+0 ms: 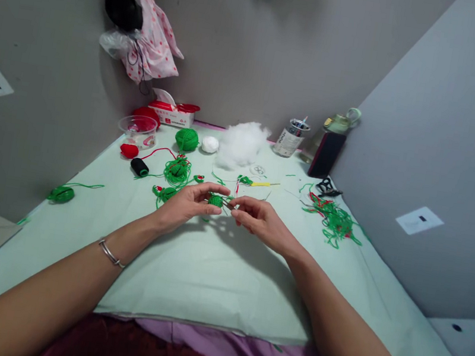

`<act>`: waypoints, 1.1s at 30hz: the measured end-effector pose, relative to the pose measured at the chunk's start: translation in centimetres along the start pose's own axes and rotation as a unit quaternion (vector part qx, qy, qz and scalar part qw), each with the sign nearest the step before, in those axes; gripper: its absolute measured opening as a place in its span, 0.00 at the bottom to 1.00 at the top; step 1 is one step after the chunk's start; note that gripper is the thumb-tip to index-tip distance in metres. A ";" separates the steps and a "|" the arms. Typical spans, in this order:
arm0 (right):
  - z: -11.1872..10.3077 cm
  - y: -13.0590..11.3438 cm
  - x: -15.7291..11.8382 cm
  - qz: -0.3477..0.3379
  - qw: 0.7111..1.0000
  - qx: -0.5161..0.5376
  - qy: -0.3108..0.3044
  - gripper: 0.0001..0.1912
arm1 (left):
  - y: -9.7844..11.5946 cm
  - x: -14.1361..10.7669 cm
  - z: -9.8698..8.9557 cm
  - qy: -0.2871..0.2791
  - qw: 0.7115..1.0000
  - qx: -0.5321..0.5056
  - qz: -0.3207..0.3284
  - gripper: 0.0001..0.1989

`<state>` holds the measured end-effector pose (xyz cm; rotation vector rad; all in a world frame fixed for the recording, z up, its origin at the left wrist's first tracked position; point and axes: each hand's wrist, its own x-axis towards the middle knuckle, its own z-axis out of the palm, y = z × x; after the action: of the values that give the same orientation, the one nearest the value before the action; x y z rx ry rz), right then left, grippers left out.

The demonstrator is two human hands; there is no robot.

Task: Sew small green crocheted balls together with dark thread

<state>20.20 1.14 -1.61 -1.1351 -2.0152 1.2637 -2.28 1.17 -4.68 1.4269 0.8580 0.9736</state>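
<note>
Over the middle of the table, my left hand (188, 203) grips a small green crocheted piece (216, 200) between thumb and fingers. My right hand (263, 221) is closed in a pinch around a thin metal tool (228, 203), its tip at the piece's right side. Too little of the tool shows to tell its kind. Just behind the hands lies a crochet hook with a yellow handle (261, 184). A small green piece with a red spot (167, 193) rests beside my left hand, and a tangle of green yarn (177, 169) is farther back.
Toward the back are a green yarn ball (186, 140), white stuffing (243, 144), a plastic tub (137, 131) and a pen can (291, 138). A black phone (326, 155) leans by a bottle (338, 123). Yarn scraps (336, 222) lie at right. Grey partitions (257, 55) enclose the table.
</note>
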 end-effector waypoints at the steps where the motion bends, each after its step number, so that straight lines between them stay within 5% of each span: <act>1: 0.1 0.0 0.0 -0.001 1.000 0.002 0.000 0.16 | 0.0 0.0 0.0 0.001 1.000 0.002 0.002 0.22; 33: 0.8 -0.3 0.1 0.005 1.000 0.018 0.025 0.15 | 0.1 0.1 0.4 0.032 0.999 -0.033 -0.006 0.27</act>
<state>19.44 0.78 -1.69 -1.1499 -1.9456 1.2576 -1.91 1.07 -4.53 1.3389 0.8722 1.0343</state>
